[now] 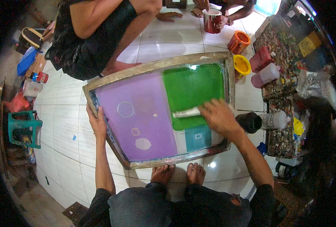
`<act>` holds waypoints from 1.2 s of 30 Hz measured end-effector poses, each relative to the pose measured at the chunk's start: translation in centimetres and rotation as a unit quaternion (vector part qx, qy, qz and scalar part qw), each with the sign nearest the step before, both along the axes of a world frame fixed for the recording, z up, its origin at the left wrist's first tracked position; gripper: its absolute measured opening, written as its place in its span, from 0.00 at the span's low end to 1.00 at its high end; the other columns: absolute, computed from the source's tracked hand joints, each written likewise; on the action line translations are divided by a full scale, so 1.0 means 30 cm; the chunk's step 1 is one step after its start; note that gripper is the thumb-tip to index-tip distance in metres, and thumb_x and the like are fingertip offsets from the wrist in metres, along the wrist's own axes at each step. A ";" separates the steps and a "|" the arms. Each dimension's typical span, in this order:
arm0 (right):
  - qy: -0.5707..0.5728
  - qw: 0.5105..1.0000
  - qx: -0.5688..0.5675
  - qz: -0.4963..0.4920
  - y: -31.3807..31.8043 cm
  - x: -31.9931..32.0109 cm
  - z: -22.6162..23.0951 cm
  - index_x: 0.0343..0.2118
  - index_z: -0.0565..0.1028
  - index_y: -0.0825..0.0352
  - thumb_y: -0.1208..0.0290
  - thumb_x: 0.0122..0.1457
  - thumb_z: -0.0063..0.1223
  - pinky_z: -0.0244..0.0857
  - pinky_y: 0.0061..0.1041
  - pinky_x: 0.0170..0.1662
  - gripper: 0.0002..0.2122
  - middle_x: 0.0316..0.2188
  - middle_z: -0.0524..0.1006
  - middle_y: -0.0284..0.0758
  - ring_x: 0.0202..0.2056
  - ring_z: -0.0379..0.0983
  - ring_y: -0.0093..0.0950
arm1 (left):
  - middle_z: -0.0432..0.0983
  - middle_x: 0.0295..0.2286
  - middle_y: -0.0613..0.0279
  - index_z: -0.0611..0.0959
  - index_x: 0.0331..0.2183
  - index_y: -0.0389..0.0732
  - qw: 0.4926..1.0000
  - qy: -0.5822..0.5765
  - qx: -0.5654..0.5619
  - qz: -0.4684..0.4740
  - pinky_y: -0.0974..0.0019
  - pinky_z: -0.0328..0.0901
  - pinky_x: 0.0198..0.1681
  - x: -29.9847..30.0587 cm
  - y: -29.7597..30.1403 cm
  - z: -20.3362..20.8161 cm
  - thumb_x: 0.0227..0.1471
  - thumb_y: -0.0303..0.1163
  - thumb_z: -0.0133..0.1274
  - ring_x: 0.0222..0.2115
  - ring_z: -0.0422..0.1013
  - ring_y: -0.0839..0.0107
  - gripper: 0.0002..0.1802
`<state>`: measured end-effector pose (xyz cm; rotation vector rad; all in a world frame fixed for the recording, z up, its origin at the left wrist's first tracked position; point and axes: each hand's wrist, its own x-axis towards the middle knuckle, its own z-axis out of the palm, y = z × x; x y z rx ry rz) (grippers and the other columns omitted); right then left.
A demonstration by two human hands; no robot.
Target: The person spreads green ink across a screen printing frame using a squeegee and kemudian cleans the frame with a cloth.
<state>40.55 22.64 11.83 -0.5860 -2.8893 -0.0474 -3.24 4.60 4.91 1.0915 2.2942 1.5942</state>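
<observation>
A wood-framed printing screen (231, 81) lies tilted across the tiles before my feet. Its mesh carries a large purple area (141, 98) with pale round marks, a wet-looking green patch (192, 85) and a smaller teal patch (202, 142). My left hand (96, 123) grips the left side of the frame, thumb on top and fingers along the outer edge. In my right hand (218, 116), slightly blurred, is a whitish flat scraper (187, 112). The scraper lies over the lower part of the green patch; whether its edge presses the mesh I cannot tell.
A person (111, 34) crouches beyond the frame's far left side. Another person's hand (224, 22) touches a red can (212, 22). Orange (239, 42) and yellow tubs (242, 65), bottles (265, 75) and a dark container (249, 123) line the right. A green stool (24, 128) stands left.
</observation>
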 end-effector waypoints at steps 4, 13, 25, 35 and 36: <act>0.089 0.986 0.141 -0.016 0.178 -0.130 0.053 0.42 0.80 0.65 0.69 0.54 0.53 0.63 0.32 0.41 0.14 0.34 0.75 0.32 0.39 0.71 0.29 | 0.63 0.61 0.47 0.59 0.66 0.35 1.000 0.003 -0.002 -0.011 0.59 0.55 0.64 0.000 0.006 0.008 0.66 0.35 0.51 0.60 0.62 0.58 0.34; 0.104 0.970 0.217 -0.028 0.288 -0.229 0.041 0.37 0.80 0.64 0.68 0.55 0.52 0.63 0.33 0.43 0.10 0.35 0.74 0.30 0.42 0.71 0.29 | 0.60 0.63 0.48 0.59 0.66 0.33 1.000 -0.007 -0.004 -0.005 0.59 0.53 0.65 -0.004 0.002 0.001 0.66 0.35 0.51 0.62 0.59 0.58 0.34; -0.016 0.997 0.076 0.026 0.023 -0.025 -0.136 0.35 0.78 0.66 0.70 0.54 0.53 0.64 0.36 0.44 0.08 0.34 0.72 0.32 0.42 0.71 0.31 | 0.60 0.62 0.47 0.58 0.66 0.35 1.000 -0.016 -0.016 -0.018 0.59 0.56 0.64 0.000 -0.004 0.003 0.67 0.37 0.51 0.60 0.61 0.58 0.34; 0.033 0.997 -0.070 0.012 -0.097 0.033 -0.008 0.30 0.78 0.69 0.67 0.48 0.58 0.64 0.37 0.40 0.10 0.39 0.75 0.39 0.36 0.73 0.35 | 0.61 0.62 0.47 0.59 0.66 0.35 1.000 0.004 -0.001 -0.012 0.60 0.54 0.64 0.012 0.000 0.026 0.67 0.35 0.50 0.60 0.61 0.58 0.33; 0.056 0.994 -0.095 -0.005 -0.084 0.019 0.022 0.31 0.78 0.71 0.67 0.47 0.58 0.65 0.37 0.40 0.12 0.42 0.77 0.41 0.36 0.73 0.36 | 0.61 0.62 0.47 0.59 0.66 0.35 1.000 0.010 0.000 -0.009 0.60 0.54 0.64 0.018 -0.003 0.032 0.66 0.34 0.50 0.60 0.61 0.58 0.33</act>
